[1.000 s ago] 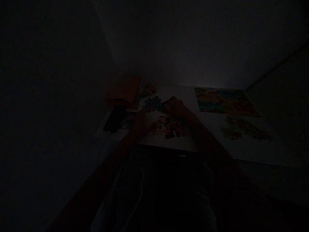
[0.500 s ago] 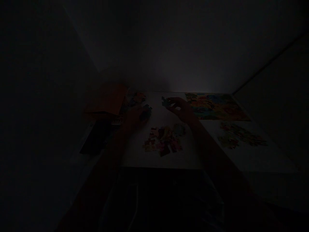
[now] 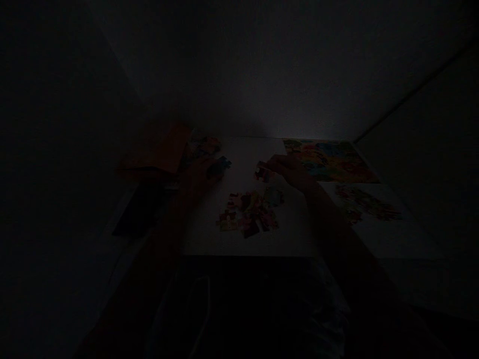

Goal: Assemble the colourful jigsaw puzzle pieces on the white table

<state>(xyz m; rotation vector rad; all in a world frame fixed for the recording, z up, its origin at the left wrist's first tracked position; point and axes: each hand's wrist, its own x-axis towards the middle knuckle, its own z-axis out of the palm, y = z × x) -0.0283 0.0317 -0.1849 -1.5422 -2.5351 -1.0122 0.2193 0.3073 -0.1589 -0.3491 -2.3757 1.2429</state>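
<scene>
The view is very dark. My left hand is closed around dark blue-green jigsaw puzzle pieces; how many it holds I cannot tell. Opposite it, my right hand pinches a jigsaw puzzle piece with reddish and dark colours and a pale spot. Nearer to me on the white table lies a loose cluster of puzzle pieces, some apparently joined. A round, pale greenish patch shows at the cluster's right end.
At the back right lies a colourful picture sheet, with a spread of more puzzle pieces in front of it. An orange bag or box and a dark flat object are on the left. Behind the table rises a pale wall.
My right hand has come slightly down and right. The piece in it now shows reddish colours where a dark teal one was seen. My left hand keeps its hold; the whole view has shifted slightly.
</scene>
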